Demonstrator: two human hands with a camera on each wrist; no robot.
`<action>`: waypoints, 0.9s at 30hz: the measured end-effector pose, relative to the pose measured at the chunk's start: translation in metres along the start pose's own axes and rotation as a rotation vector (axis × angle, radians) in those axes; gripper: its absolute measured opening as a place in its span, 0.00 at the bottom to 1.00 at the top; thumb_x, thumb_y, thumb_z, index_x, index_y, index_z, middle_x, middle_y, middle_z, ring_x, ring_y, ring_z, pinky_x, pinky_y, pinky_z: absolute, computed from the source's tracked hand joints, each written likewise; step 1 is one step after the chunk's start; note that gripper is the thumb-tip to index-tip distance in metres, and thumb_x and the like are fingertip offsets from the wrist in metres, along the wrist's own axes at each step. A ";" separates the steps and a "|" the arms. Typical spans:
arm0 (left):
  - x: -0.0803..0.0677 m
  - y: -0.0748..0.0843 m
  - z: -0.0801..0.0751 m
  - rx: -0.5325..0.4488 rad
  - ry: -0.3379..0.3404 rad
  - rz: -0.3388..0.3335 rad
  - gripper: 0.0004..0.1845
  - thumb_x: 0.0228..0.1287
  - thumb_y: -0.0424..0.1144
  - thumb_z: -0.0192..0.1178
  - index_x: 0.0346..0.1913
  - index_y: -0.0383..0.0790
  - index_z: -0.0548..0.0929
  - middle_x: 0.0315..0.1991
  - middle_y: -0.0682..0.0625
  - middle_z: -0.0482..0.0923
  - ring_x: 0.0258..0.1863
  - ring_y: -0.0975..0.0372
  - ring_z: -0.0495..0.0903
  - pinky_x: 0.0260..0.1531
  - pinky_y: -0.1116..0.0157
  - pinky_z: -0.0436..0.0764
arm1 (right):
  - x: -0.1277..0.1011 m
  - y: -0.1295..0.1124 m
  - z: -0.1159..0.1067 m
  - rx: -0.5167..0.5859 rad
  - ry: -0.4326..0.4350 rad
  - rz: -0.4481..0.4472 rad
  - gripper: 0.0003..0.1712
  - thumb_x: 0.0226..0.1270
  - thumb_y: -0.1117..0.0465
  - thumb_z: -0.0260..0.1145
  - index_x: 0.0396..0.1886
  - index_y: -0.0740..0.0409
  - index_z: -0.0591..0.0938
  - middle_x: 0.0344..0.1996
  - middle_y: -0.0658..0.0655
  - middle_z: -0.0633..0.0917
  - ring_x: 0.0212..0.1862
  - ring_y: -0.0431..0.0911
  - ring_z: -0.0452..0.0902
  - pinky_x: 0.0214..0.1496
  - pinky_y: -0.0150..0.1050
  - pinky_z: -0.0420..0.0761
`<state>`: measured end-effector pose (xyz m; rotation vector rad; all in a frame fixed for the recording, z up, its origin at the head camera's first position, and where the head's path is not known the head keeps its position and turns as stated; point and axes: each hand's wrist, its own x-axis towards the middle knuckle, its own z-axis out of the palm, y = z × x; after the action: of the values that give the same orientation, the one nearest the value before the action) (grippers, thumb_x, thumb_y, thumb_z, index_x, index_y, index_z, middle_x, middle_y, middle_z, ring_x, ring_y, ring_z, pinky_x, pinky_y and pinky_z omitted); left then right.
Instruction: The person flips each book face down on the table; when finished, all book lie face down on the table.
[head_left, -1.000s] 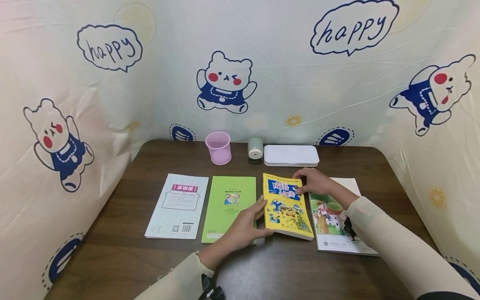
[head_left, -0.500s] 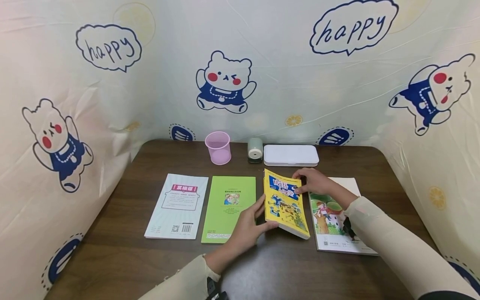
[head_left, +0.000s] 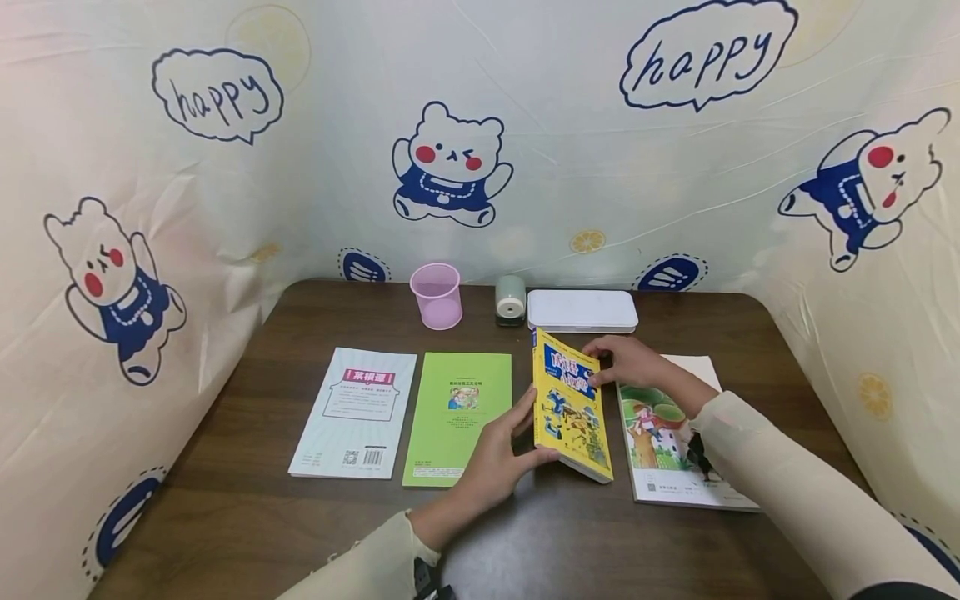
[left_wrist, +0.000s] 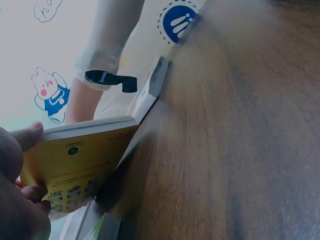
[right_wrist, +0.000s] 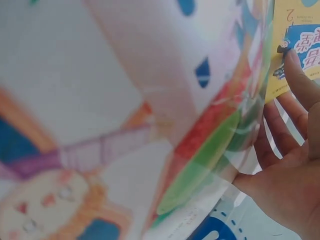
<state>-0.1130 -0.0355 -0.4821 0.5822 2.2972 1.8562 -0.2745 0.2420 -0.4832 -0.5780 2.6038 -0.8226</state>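
A yellow book [head_left: 568,408] stands tilted on the brown table [head_left: 570,542], its left edge raised and its right edge down. My left hand [head_left: 501,454] grips its near left edge, thumb on the cover and fingers behind. My right hand [head_left: 628,360] pinches its far right corner, thumb on the blue title. The left wrist view shows the yellow book [left_wrist: 80,165] lifted off the wood, with my thumb [left_wrist: 29,135] at its top edge. In the right wrist view my right hand's fingers [right_wrist: 287,127] lie behind the yellow book [right_wrist: 296,45].
A green book [head_left: 459,412] and a white book [head_left: 356,410] lie flat to the left. A picture book [head_left: 667,446] lies to the right under my right forearm. A pink cup [head_left: 437,295], a green sharpener [head_left: 511,299] and a white case [head_left: 582,310] stand at the back.
The yellow book's left edge has risen, tipping it from nearly flat to steeply tilted. Both hands kept their hold; the left hand rose with the edge.
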 end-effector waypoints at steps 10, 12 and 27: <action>-0.003 0.009 -0.002 0.032 -0.009 0.056 0.47 0.64 0.42 0.72 0.81 0.41 0.59 0.82 0.53 0.51 0.75 0.63 0.66 0.70 0.56 0.70 | -0.004 -0.020 -0.005 -0.018 -0.024 -0.036 0.35 0.65 0.45 0.76 0.68 0.53 0.79 0.60 0.55 0.85 0.63 0.53 0.79 0.68 0.57 0.77; -0.004 0.010 -0.002 0.058 -0.006 0.064 0.46 0.64 0.43 0.72 0.81 0.41 0.60 0.82 0.54 0.51 0.76 0.63 0.64 0.70 0.58 0.70 | -0.004 -0.023 -0.004 -0.011 -0.029 -0.037 0.37 0.66 0.43 0.74 0.71 0.52 0.77 0.62 0.56 0.84 0.65 0.54 0.79 0.68 0.57 0.77; -0.007 0.019 -0.003 0.165 0.013 0.135 0.45 0.64 0.43 0.73 0.80 0.41 0.62 0.82 0.52 0.53 0.78 0.63 0.59 0.74 0.59 0.66 | -0.004 -0.055 -0.004 0.104 -0.007 -0.156 0.40 0.76 0.40 0.61 0.80 0.50 0.65 0.66 0.60 0.80 0.67 0.56 0.78 0.66 0.55 0.80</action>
<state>-0.1033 -0.0381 -0.4643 0.7673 2.4932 1.7403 -0.2573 0.2048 -0.4459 -0.7592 2.5164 -0.9964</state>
